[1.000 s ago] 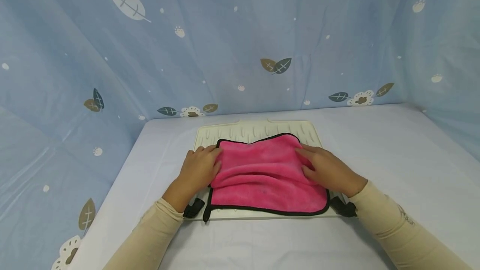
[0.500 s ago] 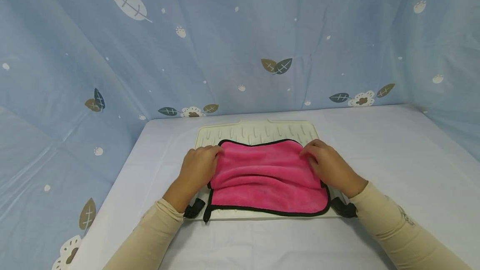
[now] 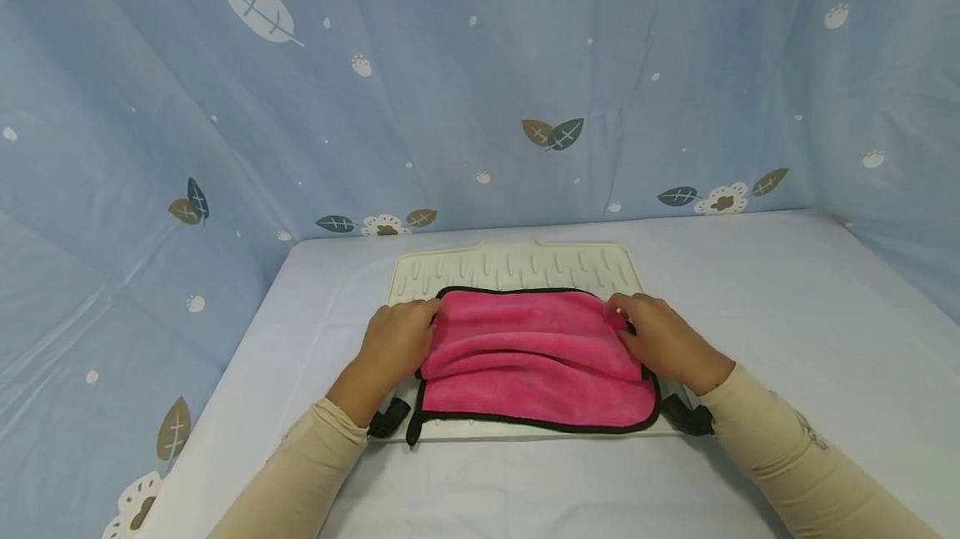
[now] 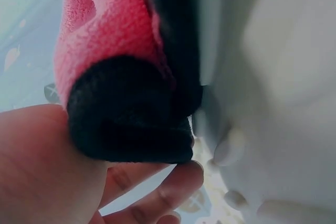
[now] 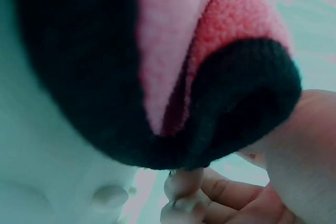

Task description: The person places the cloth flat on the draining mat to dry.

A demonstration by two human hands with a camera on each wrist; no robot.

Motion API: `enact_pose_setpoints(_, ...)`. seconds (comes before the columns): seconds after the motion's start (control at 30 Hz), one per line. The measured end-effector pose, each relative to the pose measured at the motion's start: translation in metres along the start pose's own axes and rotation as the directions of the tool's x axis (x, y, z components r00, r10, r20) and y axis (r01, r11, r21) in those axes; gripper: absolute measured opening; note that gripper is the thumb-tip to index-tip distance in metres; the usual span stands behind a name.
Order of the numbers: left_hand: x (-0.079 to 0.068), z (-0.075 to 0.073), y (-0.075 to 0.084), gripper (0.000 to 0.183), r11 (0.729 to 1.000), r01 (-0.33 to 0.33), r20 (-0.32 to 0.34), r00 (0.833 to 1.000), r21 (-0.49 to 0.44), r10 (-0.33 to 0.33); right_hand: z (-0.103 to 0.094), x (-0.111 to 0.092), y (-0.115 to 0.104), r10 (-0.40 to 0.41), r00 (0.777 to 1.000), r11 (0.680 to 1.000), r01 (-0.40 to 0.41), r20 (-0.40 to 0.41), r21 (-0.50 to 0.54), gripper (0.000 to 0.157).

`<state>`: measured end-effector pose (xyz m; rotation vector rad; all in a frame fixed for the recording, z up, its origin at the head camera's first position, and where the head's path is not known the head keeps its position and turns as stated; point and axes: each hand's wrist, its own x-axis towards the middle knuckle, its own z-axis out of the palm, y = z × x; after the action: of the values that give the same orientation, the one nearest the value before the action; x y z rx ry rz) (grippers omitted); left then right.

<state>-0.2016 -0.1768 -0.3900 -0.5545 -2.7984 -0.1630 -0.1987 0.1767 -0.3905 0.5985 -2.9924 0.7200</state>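
Observation:
A pink plush cleaning cloth [image 3: 525, 356] with black edging lies on a cream ribbed tray [image 3: 517, 260], a fold running across its middle. At the cloth's left side, my left hand [image 3: 395, 343] grips the edge, fingers curled at the folded black border. My right hand [image 3: 663, 343] pinches the opposite side near the far right corner. Close up in the left wrist view, the cloth's edging [image 4: 128, 116] curls over between thumb base and fingers. The right wrist view shows the rolled edging [image 5: 241, 98] against the hand, fingertips beneath it.
Black clip-like pieces sit at the tray's near corners, one on the left [image 3: 390, 418] and one on the right [image 3: 686, 414]. A white sheet [image 3: 510, 489] covers the table. Blue leaf-patterned fabric [image 3: 480, 81] hangs behind and at the sides.
The cloth's far edge has come slightly nearer and straightened. My right fingers have shifted from lying over the cloth to pinching its right edge; the left hand has moved slightly nearer.

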Motion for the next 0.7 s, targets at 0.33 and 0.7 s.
enact_pose_setpoints(0.33, 0.0014, -0.0027, 0.0007, 0.018, 1.0, 0.009, -0.044, 0.999, 0.01, -0.009, -0.0003, -0.0031, -0.001, -0.099, 0.975, 0.993, 0.083, -0.197, -0.089, 0.022)
enact_pose_setpoints(0.7, 0.0043, -0.0076, -0.0016, 0.024, 0.998, 0.045, -0.09, 0.995, -0.053, -0.049, -0.0004, 0.0001, -0.0043, -0.133, 0.961, 0.986, 0.103, -0.245, -0.129, 0.027)
